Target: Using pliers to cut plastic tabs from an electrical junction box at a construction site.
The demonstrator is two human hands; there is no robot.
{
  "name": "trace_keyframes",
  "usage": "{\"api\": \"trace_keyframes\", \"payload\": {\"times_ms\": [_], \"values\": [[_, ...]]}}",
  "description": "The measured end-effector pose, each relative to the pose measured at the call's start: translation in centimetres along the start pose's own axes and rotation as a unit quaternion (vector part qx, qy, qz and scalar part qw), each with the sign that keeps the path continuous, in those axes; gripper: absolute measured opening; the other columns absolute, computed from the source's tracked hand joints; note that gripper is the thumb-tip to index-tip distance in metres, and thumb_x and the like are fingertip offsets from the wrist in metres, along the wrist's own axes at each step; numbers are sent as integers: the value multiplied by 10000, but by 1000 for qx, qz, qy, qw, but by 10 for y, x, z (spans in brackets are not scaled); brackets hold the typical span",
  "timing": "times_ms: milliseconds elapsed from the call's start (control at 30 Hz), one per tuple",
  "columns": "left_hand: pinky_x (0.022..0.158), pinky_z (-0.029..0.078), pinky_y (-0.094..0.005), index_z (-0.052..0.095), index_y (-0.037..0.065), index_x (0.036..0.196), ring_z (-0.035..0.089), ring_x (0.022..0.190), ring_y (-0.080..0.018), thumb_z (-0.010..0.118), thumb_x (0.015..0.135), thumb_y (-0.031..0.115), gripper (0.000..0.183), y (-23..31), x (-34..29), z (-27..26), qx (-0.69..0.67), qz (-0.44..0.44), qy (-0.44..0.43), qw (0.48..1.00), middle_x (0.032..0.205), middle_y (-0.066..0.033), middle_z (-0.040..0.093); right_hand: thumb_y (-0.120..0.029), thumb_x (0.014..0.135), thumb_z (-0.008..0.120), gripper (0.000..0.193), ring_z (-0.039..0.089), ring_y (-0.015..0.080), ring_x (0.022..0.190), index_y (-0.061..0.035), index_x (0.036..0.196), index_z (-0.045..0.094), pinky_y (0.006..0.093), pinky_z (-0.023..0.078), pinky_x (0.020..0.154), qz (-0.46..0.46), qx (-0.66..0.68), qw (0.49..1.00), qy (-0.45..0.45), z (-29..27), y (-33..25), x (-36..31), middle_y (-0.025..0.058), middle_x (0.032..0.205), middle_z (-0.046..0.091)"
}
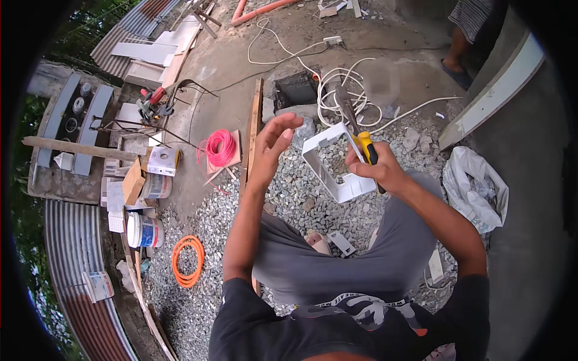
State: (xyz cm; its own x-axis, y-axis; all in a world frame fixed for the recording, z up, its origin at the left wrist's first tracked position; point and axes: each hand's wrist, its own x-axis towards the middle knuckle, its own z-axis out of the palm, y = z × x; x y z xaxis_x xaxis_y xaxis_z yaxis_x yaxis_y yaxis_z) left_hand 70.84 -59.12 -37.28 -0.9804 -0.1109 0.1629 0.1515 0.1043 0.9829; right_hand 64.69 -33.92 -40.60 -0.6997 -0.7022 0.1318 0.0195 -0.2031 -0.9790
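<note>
My right hand (379, 167) is closed round a hand tool with a yellow-and-black handle (365, 144) and a long dark metal end (345, 103) pointing away from me. Its exact kind is hard to make out. The same hand also grips a white plastic box frame (322, 171), rectangular and hollow, with notched edges, held tilted above my knees. To the left of the frame, my left hand (274, 147) is raised, fingers loosely curled and apart, with nothing in it. On the gravel between my feet lies a small white plate (342, 243).
White cable (355, 84) lies coiled beside a square pit (295, 90). A wooden plank (253, 114), pink coil (218, 148), orange coil (188, 262), buckets (144, 231) and a red power tool (152, 99) are leftward. A white sack (475, 186) stands right; another person's foot (457, 73) shows beyond.
</note>
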Motion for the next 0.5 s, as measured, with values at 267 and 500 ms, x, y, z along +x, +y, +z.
{"api": "trace_keyframes", "payload": {"times_ms": [267,500], "values": [[871,464,-318,517,-83,1235,622,974,-189,715,764,311,645,18,-24,18,-175,-194,-271,926,1034,-128,652,-231,650,848,453,569,85,843,-10,997,657,253,453,742,60,-75,994,-47,-7,-17,-20,23,952,609],[954,449,-290,433,-52,1359,588,1113,-160,744,801,160,673,21,-36,22,-246,-165,-212,931,1223,-119,612,-330,534,926,749,506,134,844,-55,1175,653,301,454,779,-89,-204,967,124,-19,-19,-24,26,1067,538]]}}
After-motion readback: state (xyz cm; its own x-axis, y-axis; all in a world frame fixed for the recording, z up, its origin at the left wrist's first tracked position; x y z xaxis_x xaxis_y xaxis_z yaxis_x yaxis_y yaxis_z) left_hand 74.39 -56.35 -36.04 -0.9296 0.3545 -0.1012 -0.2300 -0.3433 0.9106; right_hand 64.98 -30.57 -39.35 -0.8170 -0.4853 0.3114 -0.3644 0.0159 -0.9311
